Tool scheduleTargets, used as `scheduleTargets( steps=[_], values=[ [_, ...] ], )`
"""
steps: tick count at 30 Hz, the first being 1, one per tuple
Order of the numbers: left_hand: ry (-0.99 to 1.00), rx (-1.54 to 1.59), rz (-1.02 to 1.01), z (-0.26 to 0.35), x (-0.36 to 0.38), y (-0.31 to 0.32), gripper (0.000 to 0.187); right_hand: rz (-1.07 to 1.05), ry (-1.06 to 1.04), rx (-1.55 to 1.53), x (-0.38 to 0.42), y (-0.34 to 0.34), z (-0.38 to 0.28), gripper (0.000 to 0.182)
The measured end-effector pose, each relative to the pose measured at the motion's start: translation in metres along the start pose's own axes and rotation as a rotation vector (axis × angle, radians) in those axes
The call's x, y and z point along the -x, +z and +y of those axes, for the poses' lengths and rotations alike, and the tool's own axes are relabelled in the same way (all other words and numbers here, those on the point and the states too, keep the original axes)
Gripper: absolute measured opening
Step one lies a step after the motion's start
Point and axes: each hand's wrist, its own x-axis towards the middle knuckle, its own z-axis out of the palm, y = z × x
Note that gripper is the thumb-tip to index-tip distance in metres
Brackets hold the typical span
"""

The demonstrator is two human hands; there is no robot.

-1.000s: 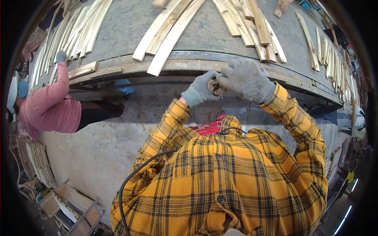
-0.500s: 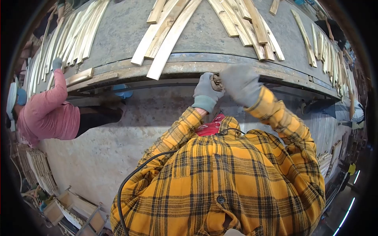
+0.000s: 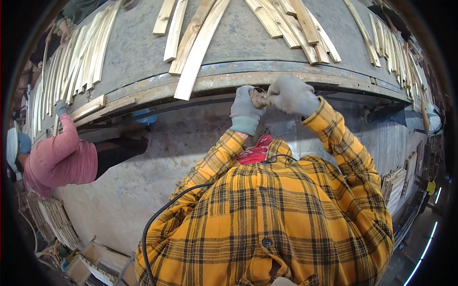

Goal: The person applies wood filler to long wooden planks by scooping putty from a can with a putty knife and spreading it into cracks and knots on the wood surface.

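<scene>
Just in front of the table's near edge, my gloved left hand [image 3: 246,109] is closed around a small brownish, crumpled-looking roll [image 3: 258,97]. Its exact kind is not clear. A thin loop shows along its top. My right hand [image 3: 292,96], also in a grey glove, is curled closed right beside the roll, with its fingertips at the roll's right side. Whatever those fingers pinch is too small to make out. Beyond my hands, a long pale wooden strip [image 3: 200,55] sticks out over the table edge.
The long grey table [image 3: 229,43] carries several wooden strips [image 3: 305,28] in loose groups. At the left, a co-worker in a pink top [image 3: 62,159] reaches to the strips there. Other people stand along the table. A blue container [image 3: 144,117] is beneath it.
My right hand was blurred and slightly higher; now it is sharper, closed beside the roll. My left hand still grips the roll. The view has shifted slightly, and the pink-sleeved co-worker's hand is lower.
</scene>
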Motion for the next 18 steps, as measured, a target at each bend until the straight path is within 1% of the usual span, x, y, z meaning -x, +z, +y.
scheduleTargets(
  steps=[1, 4, 5, 6, 7, 8, 9, 11, 12, 13, 15, 16, 17, 18],
  values=[
    [0.002, 0.000, -0.003, -0.001, 0.000, -0.002, 0.061, 0.001, 0.002, -0.003, -0.003, 0.002, 0.000, 0.019],
    [0.024, -0.010, 0.021, 0.003, -0.001, -0.003, 0.059, 0.323, -0.103, 0.325, -0.012, 0.023, 0.004, 0.015],
    [-0.016, 0.008, -0.033, 0.006, -0.001, 0.002, 0.059, 0.332, -0.106, 0.327, -0.009, 0.034, 0.005, 0.015],
    [-0.063, 0.027, -0.095, 0.007, 0.000, 0.002, 0.059, 0.354, -0.196, 0.412, -0.004, 0.044, -0.005, 0.015],
    [-0.062, 0.026, -0.096, 0.005, -0.001, 0.000, 0.059, 0.376, -0.286, 0.495, -0.003, 0.052, -0.010, 0.015],
    [-0.066, 0.055, -0.191, 0.000, -0.001, -0.005, 0.060, 0.386, -0.402, 0.470, -0.005, 0.055, 0.001, 0.015],
    [-0.073, 0.084, -0.289, -0.004, 0.001, -0.008, 0.060, 0.317, -0.378, 0.420, -0.006, 0.042, 0.011, 0.014],
    [-0.108, 0.080, -0.327, -0.007, -0.002, -0.010, 0.062, 0.213, -0.303, 0.371, 0.010, 0.008, 0.008, 0.014],
    [-0.085, 0.117, -0.362, -0.004, -0.005, -0.014, 0.064, 0.313, -0.346, 0.346, 0.009, 0.012, 0.011, 0.013],
    [-0.065, 0.157, -0.403, -0.001, -0.007, -0.016, 0.065, 0.313, -0.343, 0.345, 0.010, 0.017, 0.008, 0.013],
    [-0.051, 0.105, -0.434, -0.002, -0.009, -0.019, 0.066, 0.276, -0.356, 0.447, 0.010, 0.026, -0.004, 0.013],
    [-0.040, 0.049, -0.462, -0.003, -0.010, -0.020, 0.068, 0.119, -0.244, 0.403, 0.001, 0.027, -0.002, 0.013],
    [-0.041, 0.047, -0.465, -0.008, -0.009, -0.021, 0.068, 0.114, -0.246, 0.303, 0.001, 0.016, 0.005, 0.012],
    [-0.039, 0.110, -0.485, -0.013, -0.011, -0.022, 0.068, 0.163, -0.267, 0.257, 0.001, 0.009, 0.009, 0.013]
  ],
)
